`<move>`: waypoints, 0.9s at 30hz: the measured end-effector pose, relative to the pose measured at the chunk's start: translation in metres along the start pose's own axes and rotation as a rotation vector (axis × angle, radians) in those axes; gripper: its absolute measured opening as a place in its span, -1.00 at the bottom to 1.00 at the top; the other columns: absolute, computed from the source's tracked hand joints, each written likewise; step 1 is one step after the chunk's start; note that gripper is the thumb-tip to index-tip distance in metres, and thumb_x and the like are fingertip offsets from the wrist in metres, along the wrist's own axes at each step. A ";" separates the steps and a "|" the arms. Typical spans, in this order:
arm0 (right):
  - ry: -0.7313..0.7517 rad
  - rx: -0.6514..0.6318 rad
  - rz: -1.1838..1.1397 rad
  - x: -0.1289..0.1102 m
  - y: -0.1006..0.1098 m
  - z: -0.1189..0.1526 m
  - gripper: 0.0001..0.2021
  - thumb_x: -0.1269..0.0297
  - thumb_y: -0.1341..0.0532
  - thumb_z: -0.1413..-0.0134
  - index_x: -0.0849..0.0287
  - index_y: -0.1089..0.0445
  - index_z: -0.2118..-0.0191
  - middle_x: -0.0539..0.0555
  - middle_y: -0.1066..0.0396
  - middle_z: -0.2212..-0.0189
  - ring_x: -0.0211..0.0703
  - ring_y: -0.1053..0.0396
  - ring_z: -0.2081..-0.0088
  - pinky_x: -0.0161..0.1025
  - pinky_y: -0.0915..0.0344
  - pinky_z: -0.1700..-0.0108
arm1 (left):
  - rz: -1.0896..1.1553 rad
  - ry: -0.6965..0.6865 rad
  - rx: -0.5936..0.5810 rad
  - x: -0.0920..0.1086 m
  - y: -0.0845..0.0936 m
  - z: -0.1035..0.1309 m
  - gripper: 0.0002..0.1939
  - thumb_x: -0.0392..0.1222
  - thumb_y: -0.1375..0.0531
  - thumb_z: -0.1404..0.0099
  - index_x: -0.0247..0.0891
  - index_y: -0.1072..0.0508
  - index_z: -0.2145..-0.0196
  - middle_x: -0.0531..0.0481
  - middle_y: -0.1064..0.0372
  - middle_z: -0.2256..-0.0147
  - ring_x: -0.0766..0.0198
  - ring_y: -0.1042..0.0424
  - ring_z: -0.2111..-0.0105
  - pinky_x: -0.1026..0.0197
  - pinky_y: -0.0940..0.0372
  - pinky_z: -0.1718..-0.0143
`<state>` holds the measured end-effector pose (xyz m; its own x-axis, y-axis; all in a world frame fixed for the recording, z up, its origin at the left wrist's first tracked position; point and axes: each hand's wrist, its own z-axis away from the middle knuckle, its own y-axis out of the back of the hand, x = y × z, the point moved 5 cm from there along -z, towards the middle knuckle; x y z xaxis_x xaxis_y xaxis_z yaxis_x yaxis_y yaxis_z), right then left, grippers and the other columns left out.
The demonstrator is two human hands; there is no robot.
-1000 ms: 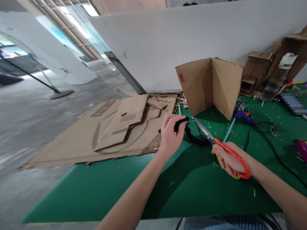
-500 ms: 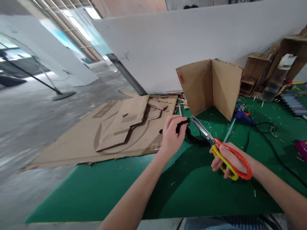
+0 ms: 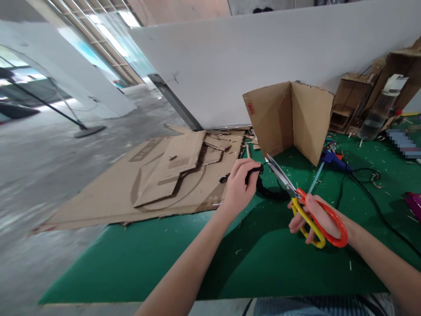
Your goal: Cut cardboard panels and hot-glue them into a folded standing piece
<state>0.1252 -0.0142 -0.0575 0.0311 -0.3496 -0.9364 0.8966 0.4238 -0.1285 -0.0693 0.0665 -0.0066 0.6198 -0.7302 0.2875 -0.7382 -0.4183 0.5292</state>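
Observation:
My left hand point(image 3: 242, 183) is closed in a pinch on a bundle of black yarn point(image 3: 272, 192), whose loose part hangs down toward the table on the right. A thin black strand rises from the fingertips to the blade tips of the scissors point(image 3: 285, 181). These have one red and one yellow handle, and my right hand point(image 3: 317, 215) grips them with its fingers through the loops. The blades stand slightly apart, pointing up and left toward my left hand. Whether the strand lies between the blades is hard to make out.
A folded cardboard panel point(image 3: 274, 118) stands upright behind my hands. Flat cardboard sheets point(image 3: 108, 193) cover the left of the green table point(image 3: 158, 259). A blue glue gun point(image 3: 335, 160) with its cord, a clear bottle point(image 3: 378, 116) and a purple packet point(image 3: 413, 204) are on the right.
The scissor blades have opened a little wider, their tips close to the strand. My left hand keeps its pinch on the yarn. The view has shifted slightly.

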 end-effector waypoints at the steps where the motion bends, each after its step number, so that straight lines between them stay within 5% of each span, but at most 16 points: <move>1: -0.003 0.005 0.005 0.000 0.000 0.000 -0.25 -0.38 0.06 -0.06 0.28 -0.23 0.02 0.29 -0.50 0.32 0.06 -0.52 0.22 -0.32 -0.41 0.58 | 0.005 -0.005 -0.005 0.000 0.000 0.000 -0.81 -0.38 -0.07 -0.32 -0.18 -0.36 0.15 -0.06 -0.36 0.19 0.24 -0.40 0.17 0.11 -0.34 0.10; 19: -0.013 0.048 0.068 0.000 0.001 0.000 -0.25 -0.39 0.17 -0.09 0.26 -0.23 0.04 0.19 -0.47 0.39 -0.05 -0.53 0.34 -0.42 -0.27 0.70 | 0.070 -0.066 -0.092 0.003 -0.007 0.002 -0.79 -0.40 -0.05 -0.33 -0.18 -0.34 0.14 -0.07 -0.34 0.19 0.25 -0.39 0.16 0.14 -0.33 0.09; 27: 0.029 0.032 0.076 0.000 0.000 -0.003 -0.27 -0.42 0.13 -0.04 0.25 -0.22 0.15 0.10 -0.42 0.47 -0.21 -0.45 0.56 -0.46 -0.21 0.76 | 0.074 -0.058 -0.093 0.002 -0.007 0.002 -0.79 -0.38 -0.04 -0.33 -0.18 -0.34 0.14 -0.07 -0.33 0.19 0.24 -0.39 0.18 0.13 -0.33 0.11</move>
<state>0.1242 -0.0120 -0.0585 0.0871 -0.2926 -0.9522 0.9057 0.4214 -0.0466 -0.0632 0.0665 -0.0116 0.5457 -0.7886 0.2833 -0.7520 -0.3117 0.5808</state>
